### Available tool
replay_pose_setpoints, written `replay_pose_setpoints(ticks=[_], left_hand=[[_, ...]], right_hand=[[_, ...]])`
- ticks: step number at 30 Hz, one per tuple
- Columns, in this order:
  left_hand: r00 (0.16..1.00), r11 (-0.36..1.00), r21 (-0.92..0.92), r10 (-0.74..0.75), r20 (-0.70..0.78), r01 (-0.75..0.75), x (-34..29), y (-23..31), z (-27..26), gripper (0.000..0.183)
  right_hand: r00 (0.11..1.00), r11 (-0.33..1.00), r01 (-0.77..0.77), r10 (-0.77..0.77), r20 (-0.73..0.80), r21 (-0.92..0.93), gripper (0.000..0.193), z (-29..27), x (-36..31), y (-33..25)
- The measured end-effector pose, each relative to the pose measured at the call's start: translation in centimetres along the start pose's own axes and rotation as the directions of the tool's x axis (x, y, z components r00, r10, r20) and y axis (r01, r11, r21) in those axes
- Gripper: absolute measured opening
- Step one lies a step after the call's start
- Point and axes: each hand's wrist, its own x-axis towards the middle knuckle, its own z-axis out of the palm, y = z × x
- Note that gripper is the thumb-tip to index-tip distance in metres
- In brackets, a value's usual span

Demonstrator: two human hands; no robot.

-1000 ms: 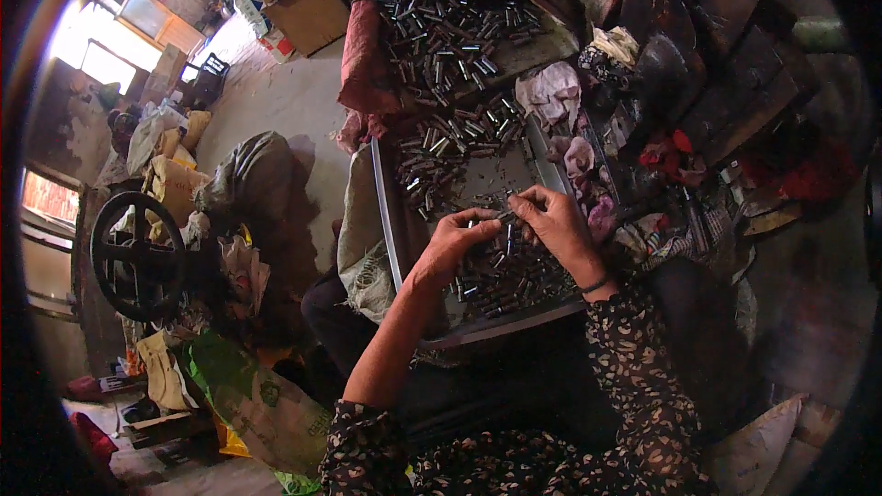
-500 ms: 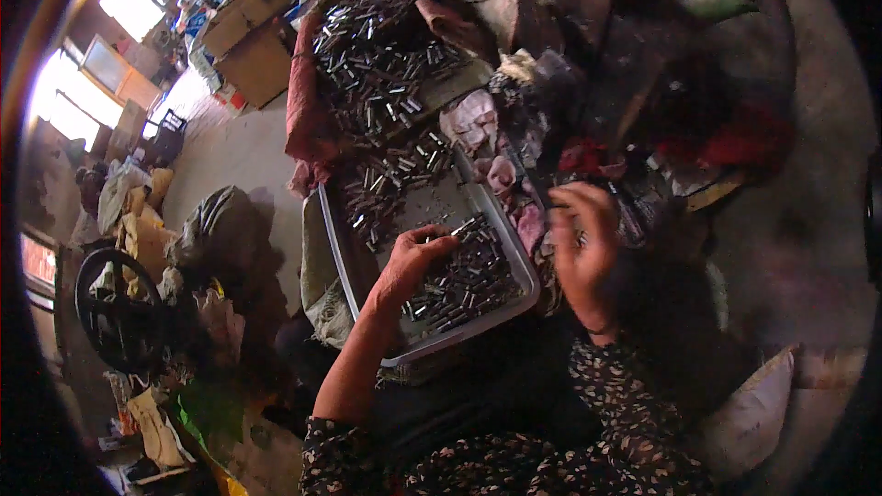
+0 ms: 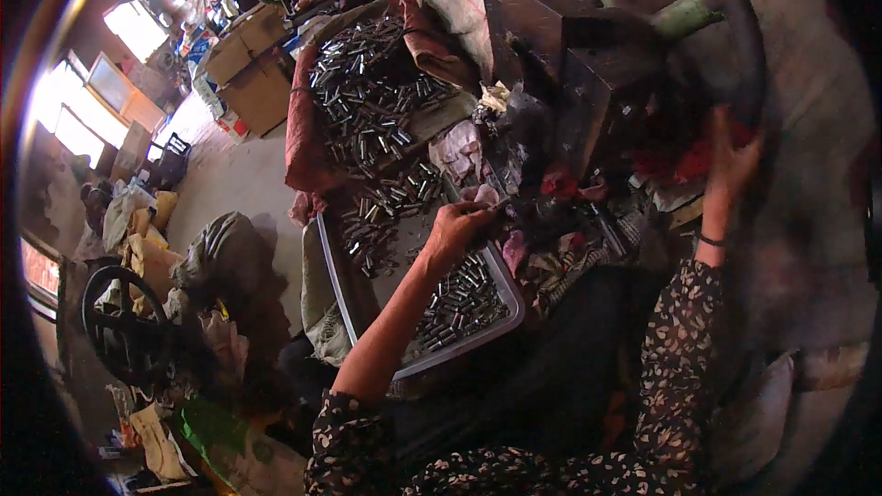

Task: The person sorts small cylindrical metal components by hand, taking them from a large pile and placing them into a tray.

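Note:
My left hand (image 3: 459, 228) is over the right rim of a grey plastic tray (image 3: 516, 303), its thumb and fingers pinched on a small dark metal pin (image 3: 502, 206). Short shiny metal pins (image 3: 464, 303) fill the near part of the tray. Out to the right, my right hand (image 3: 730, 165) is raised at the lower part of a large handwheel (image 3: 755, 46), next to red cloth (image 3: 684, 165). Its fingers appear to go round the rim, partly lost in shadow. A dark metal machine block (image 3: 588, 83) stands between the hands, its working part in deep shadow.
Beyond the tray, a heap of metal pins (image 3: 358, 101) lies on a sack with a red rolled edge (image 3: 301, 138). Rags (image 3: 457, 149) crowd the tray's right side. To the left are a stuffed grey bag (image 3: 230, 253), a second handwheel (image 3: 119, 321) and cardboard boxes (image 3: 253, 64).
My left hand has moved from above the pins in the tray, rightward and away, to the tray's rim. My right hand has swung up and right to the handwheel. The view has shifted slightly.

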Motion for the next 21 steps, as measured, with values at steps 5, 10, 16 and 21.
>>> replay_pose_setpoints(ticks=[5, 10, 16, 21], left_hand=[[0.999, 0.992, -0.126, 0.022, -0.026, -0.025, 2.5, 0.5, 0.7, 0.018], [0.999, 0.995, -0.101, 0.012, 0.042, -0.008, 4.4, 0.6, 0.0, 0.018], [1.000, 0.998, -0.065, -0.010, 0.014, 0.011, 5.6, 0.5, 0.3, 0.020], [0.995, 0.990, 0.111, 0.091, -0.049, -0.085, 7.2, -0.3, -0.3, 0.026]], right_hand=[[0.989, 0.993, -0.057, 0.070, 0.131, -0.101, 0.058, 0.9, 0.7, 1.7], [0.980, 0.999, 0.004, 0.007, 0.198, -0.054, 0.051, 1.2, 2.9, 1.7], [0.902, 0.982, -0.078, 0.144, 0.406, -0.173, 0.041, 1.2, 7.6, -1.7], [0.842, 0.974, -0.024, 0.142, 0.521, -0.226, 0.035, 2.8, 9.9, -3.5]])
